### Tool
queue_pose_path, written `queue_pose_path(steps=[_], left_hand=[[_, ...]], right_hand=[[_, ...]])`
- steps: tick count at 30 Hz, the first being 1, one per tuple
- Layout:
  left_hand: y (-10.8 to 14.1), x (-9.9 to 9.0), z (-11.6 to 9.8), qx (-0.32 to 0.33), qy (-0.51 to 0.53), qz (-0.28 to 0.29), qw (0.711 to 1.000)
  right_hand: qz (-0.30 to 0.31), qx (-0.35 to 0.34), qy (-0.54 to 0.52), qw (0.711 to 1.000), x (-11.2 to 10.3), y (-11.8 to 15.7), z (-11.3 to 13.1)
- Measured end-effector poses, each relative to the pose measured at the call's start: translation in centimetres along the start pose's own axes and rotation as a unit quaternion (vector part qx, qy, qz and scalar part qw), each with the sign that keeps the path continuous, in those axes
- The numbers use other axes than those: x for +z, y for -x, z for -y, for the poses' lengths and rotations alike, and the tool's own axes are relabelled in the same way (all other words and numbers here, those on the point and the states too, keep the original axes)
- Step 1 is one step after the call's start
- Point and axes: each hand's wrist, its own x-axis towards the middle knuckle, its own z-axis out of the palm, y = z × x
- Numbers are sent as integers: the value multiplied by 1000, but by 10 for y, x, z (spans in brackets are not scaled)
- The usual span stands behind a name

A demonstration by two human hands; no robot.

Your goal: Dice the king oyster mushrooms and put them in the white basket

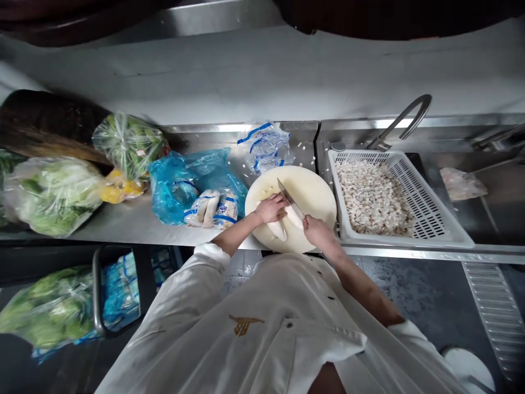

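With the right hand [319, 231] clenched around the knife [292, 200], its blade just beside the left hand [272, 209] could nick those fingers if the rounded white pieces [279, 230] beneath them, whether pinched or merely covered I cannot tell, roll on the board [314, 189].

The left hand [272, 208] hides part of a pale piece [278, 231], seemingly too blurred to name.

You can read no text with certainty. Blurred blue characters mark the packet [225, 210] to the left of your left hand [271, 209] and the crumpled clear wrapper [268, 148] beyond your grip; the gold emblem [246, 324] on your white jacket [197, 323], nearer you, is illegible too.
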Motion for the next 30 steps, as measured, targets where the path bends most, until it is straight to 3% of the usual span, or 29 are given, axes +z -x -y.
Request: queue_pose_path(steps=[6, 11, 16, 21, 26, 30], left_hand=[[6, 4, 1, -3, 3, -18, 1000], [9, 8, 3, -17, 1, -31, 999], [8, 7, 4, 0, 4, -33, 999], [10, 8, 3, -19, 5, -40, 999], [12, 11, 4, -27, 5, -33, 999], [13, 12, 5, -24, 0, -36, 999]], right_hand=[[24, 22, 7, 999, 5, 2, 5], [-5, 5, 16, 1000, 6, 6, 6], [32, 26, 5, 999, 8, 6, 7], [5, 8, 7, 1000, 6, 11, 2], [39, 11, -8, 999, 14, 7, 6], [13, -1, -3, 1000, 8, 6, -1]])
